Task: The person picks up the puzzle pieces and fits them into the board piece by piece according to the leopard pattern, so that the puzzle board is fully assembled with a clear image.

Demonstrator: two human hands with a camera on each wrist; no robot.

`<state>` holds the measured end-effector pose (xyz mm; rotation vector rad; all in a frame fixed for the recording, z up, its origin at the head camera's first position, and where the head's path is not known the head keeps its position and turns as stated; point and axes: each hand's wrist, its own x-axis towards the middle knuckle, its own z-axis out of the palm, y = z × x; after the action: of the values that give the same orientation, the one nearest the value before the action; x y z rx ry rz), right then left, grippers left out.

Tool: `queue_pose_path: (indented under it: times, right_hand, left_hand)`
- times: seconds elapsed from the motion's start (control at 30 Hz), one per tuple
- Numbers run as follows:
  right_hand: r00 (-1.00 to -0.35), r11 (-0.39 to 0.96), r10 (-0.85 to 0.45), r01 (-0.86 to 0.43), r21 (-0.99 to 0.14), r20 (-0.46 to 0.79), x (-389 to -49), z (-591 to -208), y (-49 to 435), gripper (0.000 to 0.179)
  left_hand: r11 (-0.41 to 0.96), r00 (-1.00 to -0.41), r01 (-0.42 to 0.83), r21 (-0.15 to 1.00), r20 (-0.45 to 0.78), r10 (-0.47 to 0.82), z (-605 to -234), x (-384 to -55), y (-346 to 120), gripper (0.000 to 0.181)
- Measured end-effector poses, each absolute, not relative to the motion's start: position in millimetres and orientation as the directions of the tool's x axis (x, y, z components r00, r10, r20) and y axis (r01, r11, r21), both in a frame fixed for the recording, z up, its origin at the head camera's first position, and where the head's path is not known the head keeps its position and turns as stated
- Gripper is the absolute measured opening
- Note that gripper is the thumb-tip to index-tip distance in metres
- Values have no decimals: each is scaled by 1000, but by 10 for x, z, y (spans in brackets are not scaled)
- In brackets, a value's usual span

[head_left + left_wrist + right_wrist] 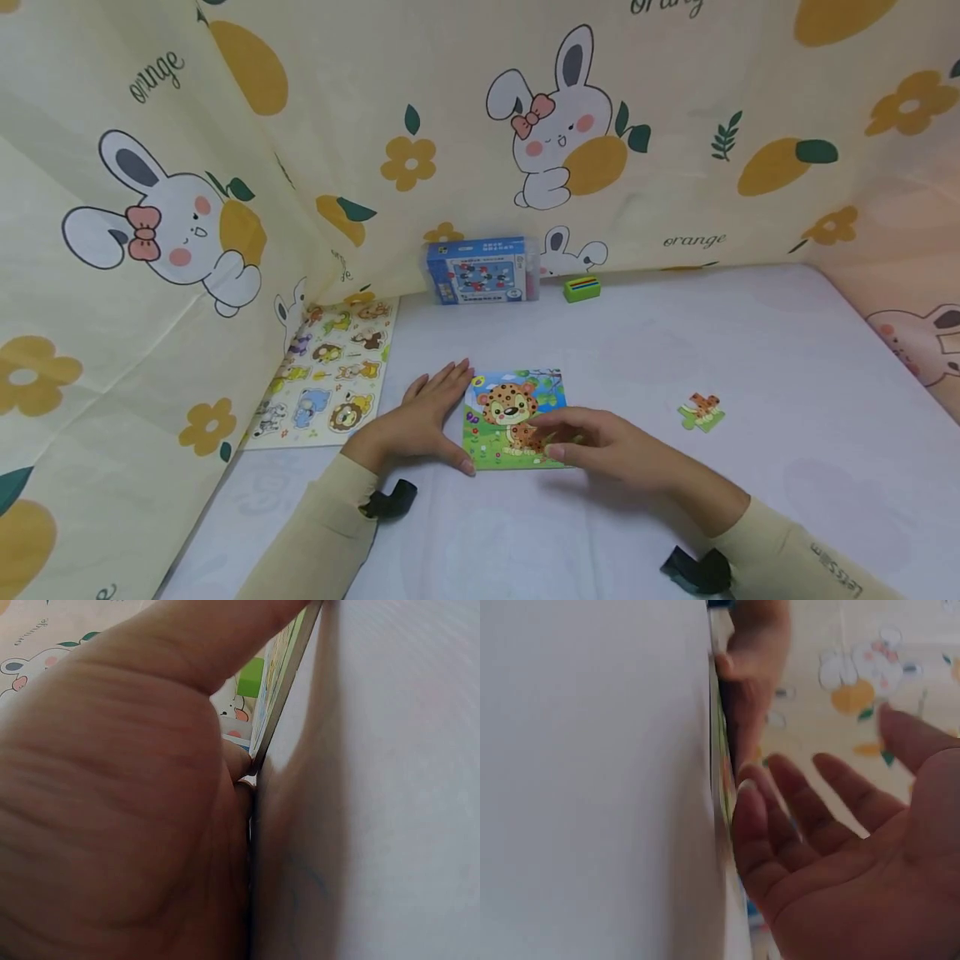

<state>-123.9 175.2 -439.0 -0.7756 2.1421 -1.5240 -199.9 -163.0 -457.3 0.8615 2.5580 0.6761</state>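
Observation:
A square jigsaw puzzle [492, 433] with a spotted leopard cub lies flat on the white table. Along its left edge spreads my left hand [423, 421], thumb at the near corner and fingers at the far corner. The left wrist view shows that thumb close up against the puzzle's side. Over the puzzle's lower right part hovers my right hand [607, 442], fingers loosely bent, hiding that area. In the right wrist view its fingers [832, 825] are spread with no piece visible among them. Off to the right lie puzzle pieces [702, 412] in orange and green, apart from the puzzle.
An animal picture board [318, 379] lies at the left by the cloth wall. At the back stand a blue box [483, 271] in clear wrapping and a small green block [582, 289] with coloured stripes. Printed cloth [465, 100] encloses the table's back and sides.

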Motion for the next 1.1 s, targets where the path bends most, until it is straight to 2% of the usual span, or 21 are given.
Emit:
queue_pose_path:
  times: [0.3,0.67,0.77,0.9,1.1]
  right_hand:
    - [-775,9,-617,-182,-983,138,-1286,-4370,2326,49]
    - [-748,-64,-622,-244,-968,230,-1291,-4442,2894,62]
    - [-767,-9,-608,-251,-968,205,-1280,-4467,2988,59]
    - [-797,161,-587,-288,-944,142,-1256,-4482,3030,54]
    - [-800,419,-600,-325,-848,11,-1212,-4493,3044,71]
  left_hand:
    - [708,-754,467,529,-179,631,-4567,-2001,-1627,152]
    - [704,-753,461,540,-182,633,-4555,-1980,-1612,151]
    - [705,-753,462,538,-182,632,-4555,-1980,-1613,150]
    - [708,-756,456,539,-184,628,-4548,-1976,-1613,150]
    - [707,-757,454,542,-183,627,-4542,-1971,-1609,150]
